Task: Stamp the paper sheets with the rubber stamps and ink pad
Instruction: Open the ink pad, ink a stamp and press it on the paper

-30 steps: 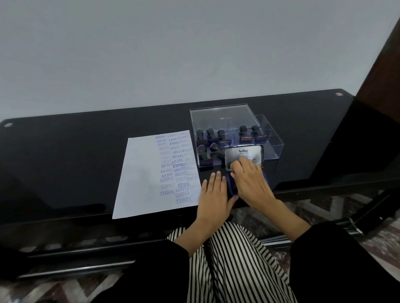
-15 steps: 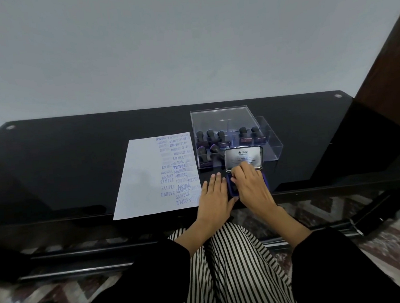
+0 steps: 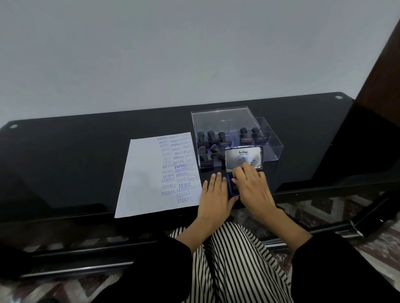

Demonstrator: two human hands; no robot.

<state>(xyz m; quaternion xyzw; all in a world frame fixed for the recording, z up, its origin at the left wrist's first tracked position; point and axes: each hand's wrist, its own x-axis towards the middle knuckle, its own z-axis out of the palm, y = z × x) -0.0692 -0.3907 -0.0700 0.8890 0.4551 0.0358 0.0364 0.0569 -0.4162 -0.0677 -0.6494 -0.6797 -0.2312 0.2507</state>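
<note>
A white paper sheet [image 3: 148,177] lies on the black table, its right half covered in blue stamp prints. To its right stands a clear box [image 3: 269,145] holding several black-handled rubber stamps [image 3: 213,138]. In front of the box sits the blue ink pad [image 3: 232,188] with its silver lid [image 3: 244,156] raised. My right hand [image 3: 253,187] covers the pad's base, bent fingertips touching the lid's lower edge. My left hand [image 3: 213,194] lies flat on the table beside the pad, thumb against its left side. Whatever is beneath my right palm is hidden.
The glossy black table [image 3: 74,162] runs wide to the left and right, its front edge just under my wrists. A pale wall rises behind it. A dark wooden panel [image 3: 391,81] stands at the far right. My striped lap is below.
My right hand's fingertips have slid down the lid toward me. The left hand, paper and box have stayed where they were.
</note>
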